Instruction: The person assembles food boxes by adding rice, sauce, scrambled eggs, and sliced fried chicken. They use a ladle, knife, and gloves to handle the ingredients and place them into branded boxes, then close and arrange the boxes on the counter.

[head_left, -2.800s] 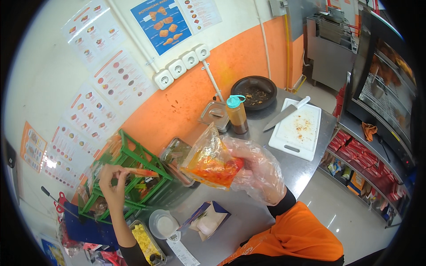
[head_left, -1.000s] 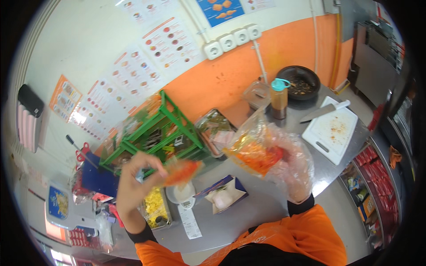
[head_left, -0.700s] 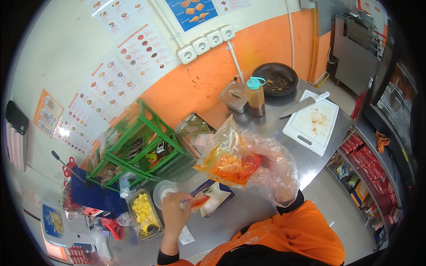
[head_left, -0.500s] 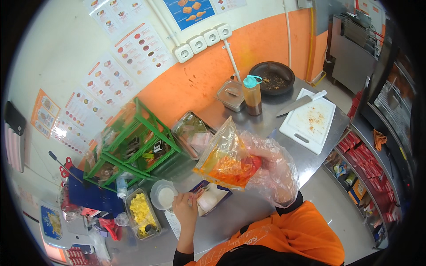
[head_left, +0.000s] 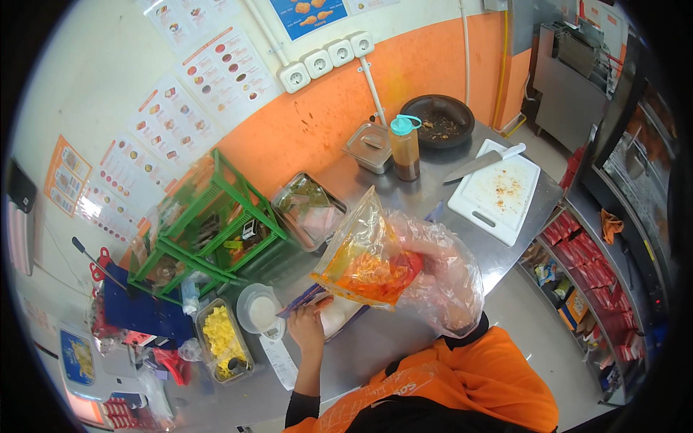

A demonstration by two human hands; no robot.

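My right hand (head_left: 444, 278), inside a loose clear plastic covering, is closed around a clear plastic bag (head_left: 364, 249). Orange-red sauce or relish smears the inside of that bag and gathers low in it. Below it on the steel table (head_left: 393, 346) lies an open food box (head_left: 292, 301) with dark blue edges. Something white and a browner piece show inside; the bag covers part of the box. My left hand (head_left: 307, 330) grips the box's left edge, its fingers bent over the side. Beside that hand sit a round clear tub (head_left: 249, 297) and a paper slip (head_left: 280, 364).
A container of yellow food (head_left: 238, 328) stands at left, near green baskets (head_left: 216, 278). Behind the bag are a metal tray (head_left: 328, 198), a lidded steel pan (head_left: 361, 151), a sauce bottle (head_left: 406, 155) and a stone mortar (head_left: 462, 137). A knife (head_left: 469, 169) lies across the white cutting board (head_left: 516, 209).
My left hand has moved slightly right and up onto the box's edge. The box's left side now appears raised or shifted left. My right hand keeps the sauce bag nearly in place.
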